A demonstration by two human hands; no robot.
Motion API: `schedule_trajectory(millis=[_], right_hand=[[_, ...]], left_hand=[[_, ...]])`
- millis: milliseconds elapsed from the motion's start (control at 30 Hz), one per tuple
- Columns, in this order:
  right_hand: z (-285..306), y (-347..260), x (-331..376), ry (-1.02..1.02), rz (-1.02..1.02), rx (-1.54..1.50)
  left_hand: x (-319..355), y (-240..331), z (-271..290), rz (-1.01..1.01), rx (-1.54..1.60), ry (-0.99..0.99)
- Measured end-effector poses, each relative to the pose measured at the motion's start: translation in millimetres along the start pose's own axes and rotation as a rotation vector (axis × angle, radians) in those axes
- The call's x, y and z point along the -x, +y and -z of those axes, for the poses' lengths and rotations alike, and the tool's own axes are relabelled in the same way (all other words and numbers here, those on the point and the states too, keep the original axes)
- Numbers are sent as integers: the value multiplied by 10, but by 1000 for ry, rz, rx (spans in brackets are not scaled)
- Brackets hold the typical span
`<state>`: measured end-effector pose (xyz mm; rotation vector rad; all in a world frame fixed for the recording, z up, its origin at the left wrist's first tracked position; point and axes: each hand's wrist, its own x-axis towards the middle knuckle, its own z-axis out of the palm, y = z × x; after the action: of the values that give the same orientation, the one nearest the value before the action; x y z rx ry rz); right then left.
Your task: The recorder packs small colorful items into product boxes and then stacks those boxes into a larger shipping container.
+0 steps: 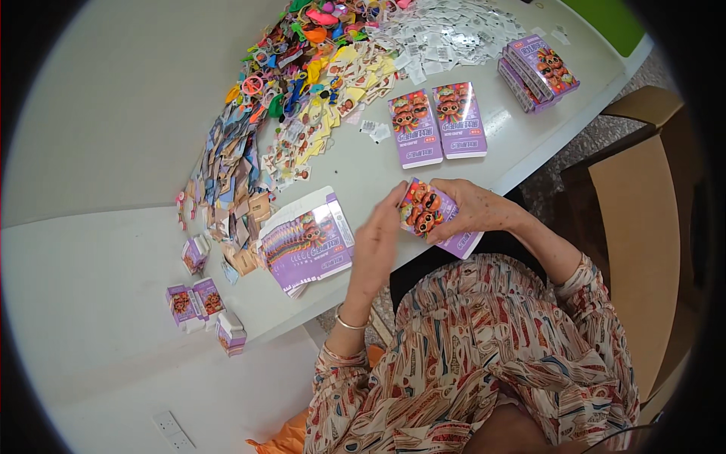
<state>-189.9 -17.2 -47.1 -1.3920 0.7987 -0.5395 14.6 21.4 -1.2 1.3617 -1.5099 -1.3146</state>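
Note:
A purple carton (425, 209) with cartoon figures is held near the table's front edge, in front of my body. My right hand (478, 206) is closed round its right side, with the thumb across the front. My left hand (380, 236), slightly blurred, has its fingers stretched along the carton's left end; its thumb is hidden. Just left of that hand lies a fanned stack of flat purple cartons (310, 250). Beyond my hands, two filled-out purple cartons (414, 130) lie side by side. More such cartons (538, 72) are stacked at the far right.
Colourful small toys (302, 45), yellow picture cards (321, 113), white packets (446, 34) and brown-blue packets (234, 159) heap across the white table (363, 170). Several small purple boxes (206, 295) stand at left. A large cardboard box (635, 219) stands at right; an orange bag (281, 436) lies below.

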Motion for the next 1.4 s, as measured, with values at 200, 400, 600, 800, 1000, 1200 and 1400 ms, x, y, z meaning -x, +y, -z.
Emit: schedule_trajectory(millis=[200,400,600,800,1000,1200,1400], right_hand=[[-14,4,-16,18,81,70],[-11,-8,0,-12,54,88],[2,5,9,-7,54,110],[10,14,4,-17,55,72],[6,-124,3,-9,-1,93],[96,-194,44,310,-52,-205],[107,-399,174,989,191,523]], left_hand=[[-59,81,20,194,244,70],[-55,-39,-10,74,143,119],[-61,-100,31,52,-38,109],[88,-41,-84,-198,-289,69],[33,-161,-44,-20,-49,23],[-304,-91,37,89,584,175],[-237,-139,343,-55,-172,44]])
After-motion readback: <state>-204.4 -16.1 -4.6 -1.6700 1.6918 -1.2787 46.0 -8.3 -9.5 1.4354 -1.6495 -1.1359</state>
